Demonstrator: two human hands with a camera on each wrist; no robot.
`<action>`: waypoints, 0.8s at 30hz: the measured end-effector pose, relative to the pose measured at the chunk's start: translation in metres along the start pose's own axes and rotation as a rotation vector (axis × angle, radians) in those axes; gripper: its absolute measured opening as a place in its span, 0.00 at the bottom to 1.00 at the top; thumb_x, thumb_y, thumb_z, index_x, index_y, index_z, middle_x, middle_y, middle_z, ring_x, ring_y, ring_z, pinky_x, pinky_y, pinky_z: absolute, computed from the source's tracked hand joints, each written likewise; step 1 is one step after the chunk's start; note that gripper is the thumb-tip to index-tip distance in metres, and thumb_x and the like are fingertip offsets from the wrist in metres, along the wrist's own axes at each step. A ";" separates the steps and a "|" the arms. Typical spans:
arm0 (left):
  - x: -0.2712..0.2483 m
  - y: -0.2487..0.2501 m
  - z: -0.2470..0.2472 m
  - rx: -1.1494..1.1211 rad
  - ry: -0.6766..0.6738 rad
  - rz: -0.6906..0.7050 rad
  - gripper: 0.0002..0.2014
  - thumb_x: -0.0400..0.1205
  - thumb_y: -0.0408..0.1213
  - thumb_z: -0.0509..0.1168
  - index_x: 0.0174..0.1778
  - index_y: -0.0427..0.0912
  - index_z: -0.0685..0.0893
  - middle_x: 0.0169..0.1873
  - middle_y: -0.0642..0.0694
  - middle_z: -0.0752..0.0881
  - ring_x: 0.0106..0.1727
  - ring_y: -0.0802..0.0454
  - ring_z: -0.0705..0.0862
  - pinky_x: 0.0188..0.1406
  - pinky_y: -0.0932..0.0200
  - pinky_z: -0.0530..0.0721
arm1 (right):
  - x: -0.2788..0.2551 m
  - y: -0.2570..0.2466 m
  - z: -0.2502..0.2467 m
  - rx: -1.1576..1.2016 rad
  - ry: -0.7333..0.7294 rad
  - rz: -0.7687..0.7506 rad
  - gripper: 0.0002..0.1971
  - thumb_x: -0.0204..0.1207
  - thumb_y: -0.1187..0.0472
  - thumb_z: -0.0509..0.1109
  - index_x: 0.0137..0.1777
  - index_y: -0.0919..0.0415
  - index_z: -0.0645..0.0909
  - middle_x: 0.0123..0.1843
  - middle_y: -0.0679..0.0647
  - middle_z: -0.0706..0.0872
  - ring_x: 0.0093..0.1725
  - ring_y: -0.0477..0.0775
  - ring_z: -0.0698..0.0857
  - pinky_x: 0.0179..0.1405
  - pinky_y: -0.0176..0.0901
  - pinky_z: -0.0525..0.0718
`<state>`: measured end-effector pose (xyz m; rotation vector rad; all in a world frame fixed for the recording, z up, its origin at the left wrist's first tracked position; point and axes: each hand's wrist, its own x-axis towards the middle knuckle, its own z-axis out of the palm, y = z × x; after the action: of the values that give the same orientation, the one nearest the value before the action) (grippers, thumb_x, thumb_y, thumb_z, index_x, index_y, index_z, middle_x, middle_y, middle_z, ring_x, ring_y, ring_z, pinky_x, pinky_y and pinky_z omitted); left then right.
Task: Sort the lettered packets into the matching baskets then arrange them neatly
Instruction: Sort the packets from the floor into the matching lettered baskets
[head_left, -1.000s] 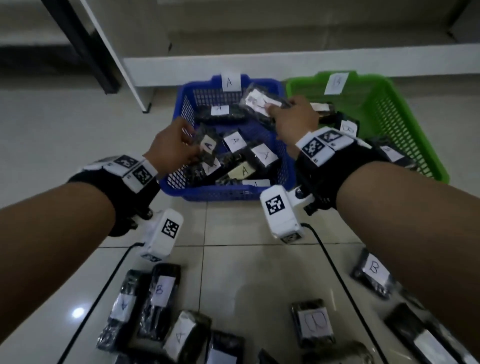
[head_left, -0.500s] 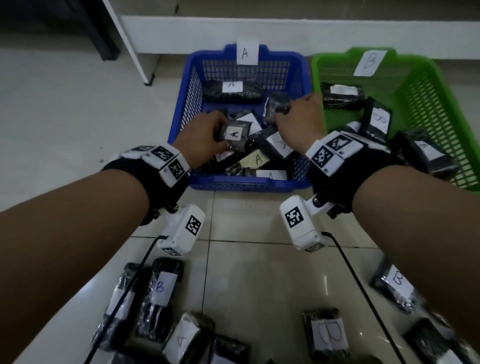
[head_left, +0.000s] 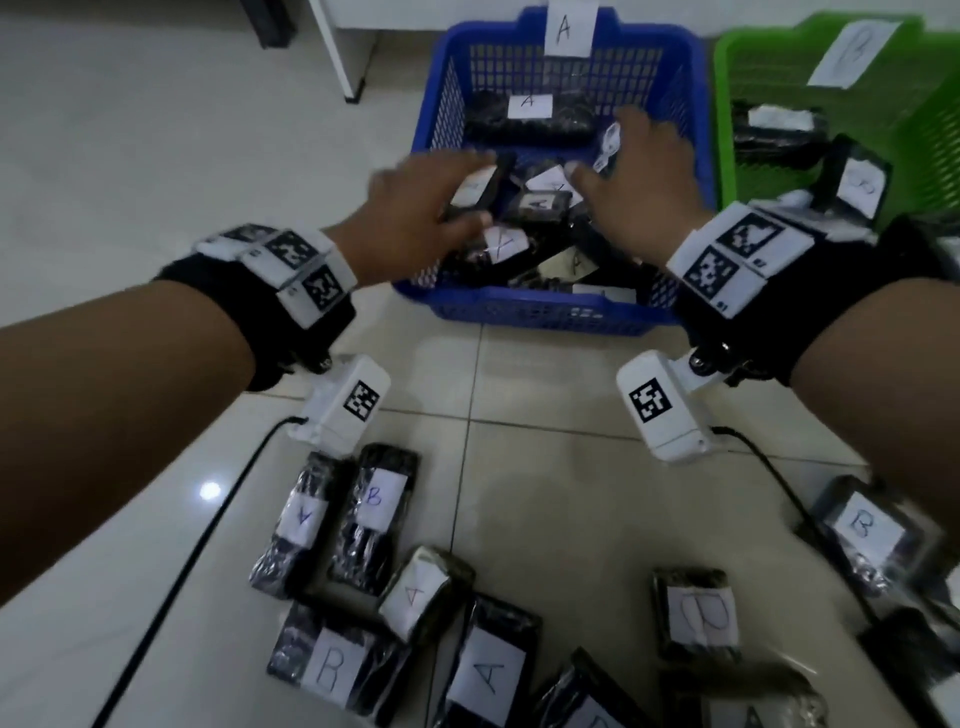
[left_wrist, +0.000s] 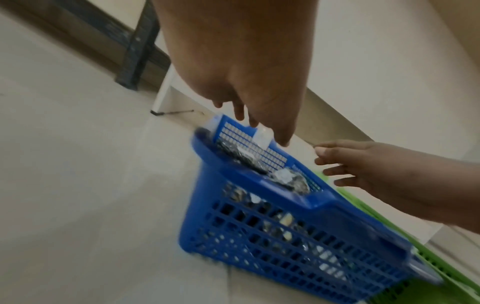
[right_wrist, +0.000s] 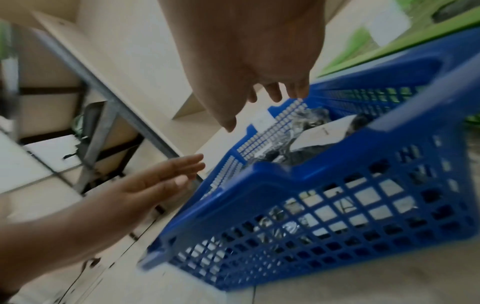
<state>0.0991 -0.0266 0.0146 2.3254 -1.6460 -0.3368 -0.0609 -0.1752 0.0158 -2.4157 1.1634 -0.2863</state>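
Observation:
The blue basket (head_left: 519, 306) carries a paper tag A and holds several black packets with A labels, one of them (head_left: 535, 205) lying between my hands. My left hand (head_left: 415, 208) hovers over the basket's left side, fingers straight, holding nothing. My right hand (head_left: 644, 171) hovers over the right side with fingers spread and empty. The left wrist view shows the left hand's fingers (left_wrist: 249, 117) pointing down at the blue basket (left_wrist: 285, 207). In the right wrist view the right hand (right_wrist: 272, 92) is just as bare. The green basket (head_left: 727, 130), tagged B, holds packets such as a B one (head_left: 862, 182).
Several loose packets lie on the tiled floor near me: an A packet (head_left: 304, 514), a B packet (head_left: 374, 499), another A (head_left: 491, 675) and a B (head_left: 862, 525) at the right. A white furniture leg (head_left: 343, 52) stands left of the blue basket.
Each hand held a packet over the blue basket; both have let go, and the packets now lie inside. The fingers have straightened. The view has tilted down and closer.

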 end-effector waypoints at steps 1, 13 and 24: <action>-0.006 -0.010 -0.008 -0.023 0.057 -0.003 0.29 0.82 0.55 0.58 0.78 0.49 0.66 0.74 0.45 0.72 0.75 0.44 0.69 0.72 0.43 0.65 | -0.006 -0.009 -0.001 -0.031 0.066 -0.052 0.31 0.79 0.44 0.61 0.77 0.59 0.62 0.75 0.63 0.68 0.74 0.66 0.66 0.70 0.56 0.67; -0.129 -0.071 -0.013 -0.061 -0.702 -0.302 0.31 0.62 0.68 0.72 0.52 0.50 0.82 0.43 0.54 0.85 0.46 0.53 0.83 0.44 0.65 0.77 | -0.145 -0.077 0.067 0.189 -0.270 -0.699 0.20 0.75 0.60 0.66 0.67 0.59 0.75 0.67 0.55 0.76 0.68 0.55 0.71 0.69 0.49 0.70; -0.174 -0.042 0.021 0.127 -0.821 -0.070 0.33 0.67 0.45 0.79 0.62 0.43 0.70 0.54 0.46 0.72 0.55 0.47 0.76 0.48 0.57 0.74 | -0.188 -0.053 0.109 -0.223 -0.598 -0.795 0.28 0.79 0.54 0.64 0.78 0.51 0.64 0.75 0.52 0.68 0.67 0.58 0.70 0.63 0.55 0.74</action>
<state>0.0721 0.1488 -0.0143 2.5030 -1.9372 -1.3856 -0.1022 0.0335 -0.0546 -2.7570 -0.0488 0.3403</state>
